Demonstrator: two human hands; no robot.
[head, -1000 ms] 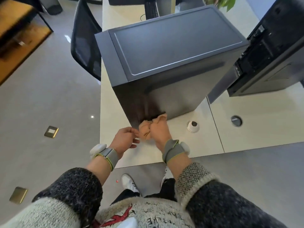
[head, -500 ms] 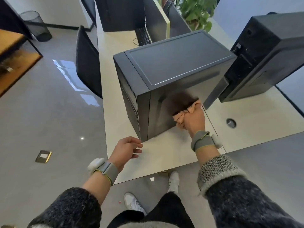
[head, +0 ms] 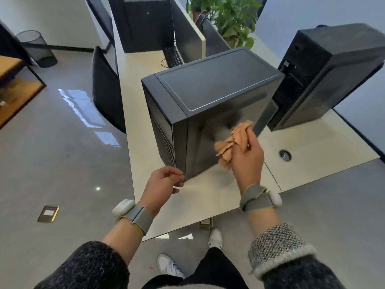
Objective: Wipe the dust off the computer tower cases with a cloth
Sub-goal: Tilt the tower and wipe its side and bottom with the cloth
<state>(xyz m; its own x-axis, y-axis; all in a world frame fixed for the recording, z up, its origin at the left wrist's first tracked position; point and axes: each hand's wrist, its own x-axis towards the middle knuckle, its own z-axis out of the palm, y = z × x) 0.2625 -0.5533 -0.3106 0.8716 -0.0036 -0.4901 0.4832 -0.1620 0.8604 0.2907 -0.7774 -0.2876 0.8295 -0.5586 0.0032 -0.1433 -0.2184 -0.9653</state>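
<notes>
A dark grey computer tower case (head: 210, 88) stands upright on the cream desk (head: 210, 197). My right hand (head: 248, 157) grips a crumpled orange cloth (head: 233, 140) and holds it against the case's near side panel, low down toward its right end. My left hand (head: 162, 182) hovers over the desk just in front of the case's near left corner, fingers loosely curled and holding nothing. A second black tower case (head: 325, 74) stands tilted at the right on the adjoining desk.
A black office chair (head: 106, 90) stands left of the desk. Behind the case are a keyboard (head: 173, 57), a monitor and a green plant (head: 231, 19). A cable grommet (head: 285, 155) sits in the right desk. A mesh bin (head: 36, 47) stands far left.
My right hand has swept the cloth rightward along the case's side panel, from the near left corner to its right end. My left hand has stayed near that corner. My head has risen.
</notes>
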